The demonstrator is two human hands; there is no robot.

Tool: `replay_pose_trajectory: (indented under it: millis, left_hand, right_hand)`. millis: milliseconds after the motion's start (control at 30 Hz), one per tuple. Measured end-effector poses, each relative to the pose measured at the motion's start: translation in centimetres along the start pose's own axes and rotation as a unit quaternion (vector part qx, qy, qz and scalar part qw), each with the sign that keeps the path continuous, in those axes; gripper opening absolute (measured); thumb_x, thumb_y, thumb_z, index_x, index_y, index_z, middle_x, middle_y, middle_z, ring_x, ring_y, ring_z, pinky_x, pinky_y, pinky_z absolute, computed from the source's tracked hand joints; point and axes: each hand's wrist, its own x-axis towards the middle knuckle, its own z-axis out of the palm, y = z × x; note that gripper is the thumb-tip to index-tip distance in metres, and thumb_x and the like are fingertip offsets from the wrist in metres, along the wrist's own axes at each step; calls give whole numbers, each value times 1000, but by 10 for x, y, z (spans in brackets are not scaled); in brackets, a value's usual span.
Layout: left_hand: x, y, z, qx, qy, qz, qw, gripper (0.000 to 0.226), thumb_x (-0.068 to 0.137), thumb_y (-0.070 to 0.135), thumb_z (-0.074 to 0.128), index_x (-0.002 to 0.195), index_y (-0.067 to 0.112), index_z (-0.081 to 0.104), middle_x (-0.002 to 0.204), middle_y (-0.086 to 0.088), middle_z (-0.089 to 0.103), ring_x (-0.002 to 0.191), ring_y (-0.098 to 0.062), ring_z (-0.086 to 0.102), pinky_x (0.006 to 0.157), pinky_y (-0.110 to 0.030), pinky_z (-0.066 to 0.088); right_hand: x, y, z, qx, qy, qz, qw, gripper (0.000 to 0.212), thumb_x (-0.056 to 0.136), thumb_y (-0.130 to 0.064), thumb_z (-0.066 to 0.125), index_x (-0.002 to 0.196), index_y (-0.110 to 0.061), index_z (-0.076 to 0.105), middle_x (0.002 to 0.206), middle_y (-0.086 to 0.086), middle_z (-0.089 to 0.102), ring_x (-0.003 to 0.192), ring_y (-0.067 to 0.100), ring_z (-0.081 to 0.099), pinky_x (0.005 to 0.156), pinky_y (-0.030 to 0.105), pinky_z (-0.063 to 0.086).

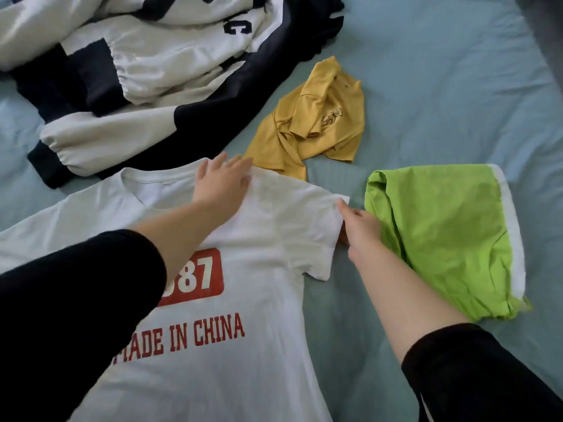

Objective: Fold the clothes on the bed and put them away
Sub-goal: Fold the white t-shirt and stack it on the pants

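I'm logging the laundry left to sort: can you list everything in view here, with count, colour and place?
white T-shirt: one, white with red print, spread flat at centre and lower left
jacket: one, white and navy, heaped at top left
yellow garment: one, crumpled, above the T-shirt
green garment: one, lime with white trim, at right
bed sheet: one, pale blue, under everything
left hand: flat on the T-shirt's shoulder, black sleeve
right hand: pinches the T-shirt's sleeve hem, black sleeve
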Motion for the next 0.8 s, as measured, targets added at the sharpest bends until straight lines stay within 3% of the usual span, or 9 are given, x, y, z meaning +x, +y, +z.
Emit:
replay_pose_trajectory:
  millis: [133, 233, 333, 400, 500, 567, 633, 700, 800]
  left_hand:
    - [33, -5, -13, -3, -4, -55, 998, 20, 89, 29, 54, 106, 31, 64, 108, 0, 67, 117, -25, 48, 112, -45, 10]
    - [41, -11, -18, 9, 54, -37, 998, 10, 86, 25, 55, 81, 29, 63, 90, 3, 69, 97, -22, 55, 104, -41, 19]
    - [37, -12, -13, -2, 72, -45, 996, 16, 88, 22, 51, 89, 29, 65, 98, 0, 67, 101, -23, 53, 102, -41, 21]
    - [22, -7, -2, -11, 86, -46, 995, 24, 90, 22, 51, 110, 30, 62, 121, -2, 57, 122, -24, 43, 111, -43, 14]
    - [-34, 2, 23, -18, 119, -17, 993, 52, 96, 40, 44, 145, 37, 29, 155, 0, 24, 146, -18, 11, 115, -41, -12]
    - [-88, 1, 46, 14, 76, 13, 997, 60, 99, 55, 22, 152, 40, 1, 162, 5, -4, 148, -15, -9, 114, -39, -21]
    - [-129, -11, 67, 42, -11, 13, 999, 61, 97, 64, 7, 148, 43, -19, 159, 5, -25, 145, -16, -26, 114, -45, -22]
    - [-144, -27, 80, 57, -77, 6, 995, 63, 92, 70, 1, 143, 46, -28, 156, 4, -32, 140, -17, -36, 116, -47, -19]
    - [-140, -33, 82, 64, -79, 6, 995, 63, 90, 71, -4, 141, 47, -32, 155, 4, -33, 139, -18, -37, 115, -48, -20]
  right_hand:
    - [12, -5, 5, -20, -21, -57, 998, 8, 88, -13, 62, 81, -14, 59, 74, 0, 59, 62, 12, 50, 46, 17, 41]
    - [20, -19, 4, -54, -2, -133, 990, 5, 89, -16, 62, 92, -16, 59, 77, -6, 59, 62, 6, 51, 45, 10, 40]
    - [29, -26, 7, -110, -2, -148, 983, 13, 89, -14, 61, 101, -12, 60, 94, 6, 65, 76, 17, 59, 65, 24, 48]
    - [25, -23, 12, -159, 31, -156, 974, 22, 88, -11, 59, 109, -10, 57, 109, 11, 64, 95, 25, 60, 83, 36, 48]
    - [-8, -3, 27, -303, 124, -363, 872, 39, 87, -16, 58, 125, -10, 53, 125, 10, 57, 116, 27, 52, 95, 40, 40]
    - [-38, 25, 41, -372, -5, -477, 797, 47, 93, -24, 47, 138, -11, 46, 144, 11, 46, 134, 28, 40, 109, 43, 30]
    - [-51, 59, 38, -499, -138, -479, 709, 58, 99, -43, 28, 153, -23, 18, 162, 0, 9, 149, 18, 8, 121, 42, 4]
    - [-41, 81, 16, -592, -146, -464, 643, 63, 99, -55, 19, 150, -32, -9, 157, -10, -19, 147, 9, -15, 119, 39, -12]
    - [-29, 85, -2, -630, -92, -432, 639, 63, 97, -56, 12, 146, -32, -20, 155, -12, -24, 141, 4, -26, 115, 35, -22]
